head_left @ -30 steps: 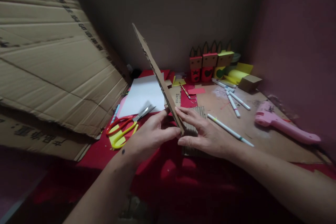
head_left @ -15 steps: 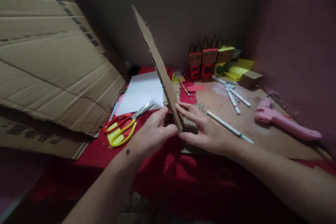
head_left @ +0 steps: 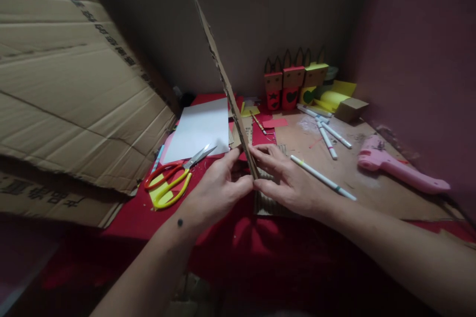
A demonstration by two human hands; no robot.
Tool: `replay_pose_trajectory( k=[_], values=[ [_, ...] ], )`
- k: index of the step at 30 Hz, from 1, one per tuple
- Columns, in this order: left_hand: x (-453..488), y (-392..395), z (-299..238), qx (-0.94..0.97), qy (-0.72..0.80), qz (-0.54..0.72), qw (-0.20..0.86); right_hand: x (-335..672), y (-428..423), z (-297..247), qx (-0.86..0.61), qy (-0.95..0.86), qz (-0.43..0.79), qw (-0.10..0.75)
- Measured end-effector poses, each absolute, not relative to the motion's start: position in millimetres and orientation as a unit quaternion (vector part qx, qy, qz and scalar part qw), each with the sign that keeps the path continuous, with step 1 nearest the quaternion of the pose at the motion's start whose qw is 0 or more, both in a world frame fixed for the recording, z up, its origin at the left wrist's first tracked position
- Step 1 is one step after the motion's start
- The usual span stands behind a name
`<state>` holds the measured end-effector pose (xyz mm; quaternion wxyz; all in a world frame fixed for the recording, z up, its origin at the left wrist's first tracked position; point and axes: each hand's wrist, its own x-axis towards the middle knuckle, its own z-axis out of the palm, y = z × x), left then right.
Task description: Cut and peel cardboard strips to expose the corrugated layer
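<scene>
A long narrow cardboard strip [head_left: 223, 79] stands nearly on edge, tilting up and to the left from its lower end. My left hand [head_left: 215, 190] pinches that lower end from the left, and my right hand [head_left: 290, 183] presses against it from the right with thumb and fingers. Under my right hand lies a piece of corrugated cardboard [head_left: 266, 203] on the red table cover [head_left: 137, 215]. Orange-and-yellow scissors [head_left: 174, 178] lie just left of my left hand.
A big flattened cardboard box [head_left: 70, 89] leans at the left. White paper [head_left: 199, 129] lies behind the scissors. Several markers [head_left: 322, 178], a pink glue gun [head_left: 399, 171], a small brown box [head_left: 351, 108] and red and yellow cardboard figures [head_left: 292, 84] sit on the brown board at right.
The cardboard strip has been turned more upright and edge-on, its top end higher. Both hands keep their hold at its lower end, shifted slightly.
</scene>
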<state>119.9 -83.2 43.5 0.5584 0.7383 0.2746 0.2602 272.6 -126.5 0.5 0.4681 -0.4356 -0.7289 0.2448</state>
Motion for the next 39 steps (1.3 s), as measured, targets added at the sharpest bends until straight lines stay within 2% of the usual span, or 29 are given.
replay_pose_trajectory(
  k=[18, 22, 30, 39],
  values=[
    [122, -71, 43, 0.699, 0.32, 0.231, 0.597, 269, -127, -4, -0.451, -0.751, 0.184, 0.445],
    [122, -67, 43, 0.697, 0.326, 0.218, 0.601, 268, -126, -3, -0.45, -0.754, 0.202, 0.434],
    [120, -47, 41, 0.692, 0.312, 0.189, 0.623, 269, -116, -8, -0.463, -0.699, 0.231, 0.493],
    [114, -46, 33, 0.818, 0.254, 0.132, 0.499, 272, -105, -16, -0.485, -0.689, 0.172, 0.51]
  ],
)
